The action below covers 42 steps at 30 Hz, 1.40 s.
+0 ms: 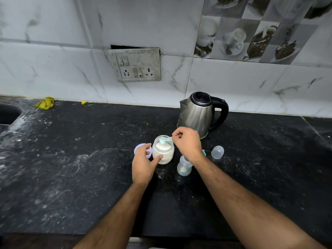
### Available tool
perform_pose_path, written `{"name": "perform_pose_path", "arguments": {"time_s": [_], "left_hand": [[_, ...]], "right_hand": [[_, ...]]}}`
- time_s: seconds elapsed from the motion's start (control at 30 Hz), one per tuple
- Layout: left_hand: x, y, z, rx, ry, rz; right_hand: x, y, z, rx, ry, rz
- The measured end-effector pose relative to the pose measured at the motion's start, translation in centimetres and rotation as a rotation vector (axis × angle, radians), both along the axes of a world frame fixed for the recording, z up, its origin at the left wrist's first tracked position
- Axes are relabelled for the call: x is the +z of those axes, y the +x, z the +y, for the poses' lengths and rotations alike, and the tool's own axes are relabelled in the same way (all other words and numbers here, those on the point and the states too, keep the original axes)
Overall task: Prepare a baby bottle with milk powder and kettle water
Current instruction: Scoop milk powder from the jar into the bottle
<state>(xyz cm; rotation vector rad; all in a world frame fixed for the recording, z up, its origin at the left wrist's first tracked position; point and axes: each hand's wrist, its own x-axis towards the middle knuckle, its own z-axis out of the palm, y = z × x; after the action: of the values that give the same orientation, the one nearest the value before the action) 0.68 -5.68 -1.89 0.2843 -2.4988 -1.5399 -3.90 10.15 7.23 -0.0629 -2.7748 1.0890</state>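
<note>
Powder jar, no legible label

left hand curled, gripping; right hand pinching, palm down

Around the open powder jar the room is tight — the purple lid touches the left hand at nine o'clock, the kettle stands near at one, the baby bottle just beside at four, the clear cap farther at three. The black counter lies bare from six round to ten — until the sink.
</note>
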Motion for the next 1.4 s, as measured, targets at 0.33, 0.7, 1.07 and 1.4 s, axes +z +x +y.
{"name": "perform_pose_path", "arguments": {"time_s": [0.33,0.7,1.07,1.4], "left_hand": [[1.0,-1.6,0.2,-0.196,-0.039,-0.042],[1.0,-2.9,0.5,-0.141,-0.081,-0.073],[0.3,-0.9,1.0,0.063,-0.161,0.003],[-2.8,3.4,6.5,-0.231,0.001,-0.031]], "right_hand": [[-0.2,-1.8,-3.6,0.097,0.426,-0.198],[0.5,-1.2,-2.9,0.109,0.337,-0.107],[0.9,0.2,3.4,-0.062,-0.021,0.025],[-1.8,1.5,10.3,-0.238,-0.229,0.035]]}}
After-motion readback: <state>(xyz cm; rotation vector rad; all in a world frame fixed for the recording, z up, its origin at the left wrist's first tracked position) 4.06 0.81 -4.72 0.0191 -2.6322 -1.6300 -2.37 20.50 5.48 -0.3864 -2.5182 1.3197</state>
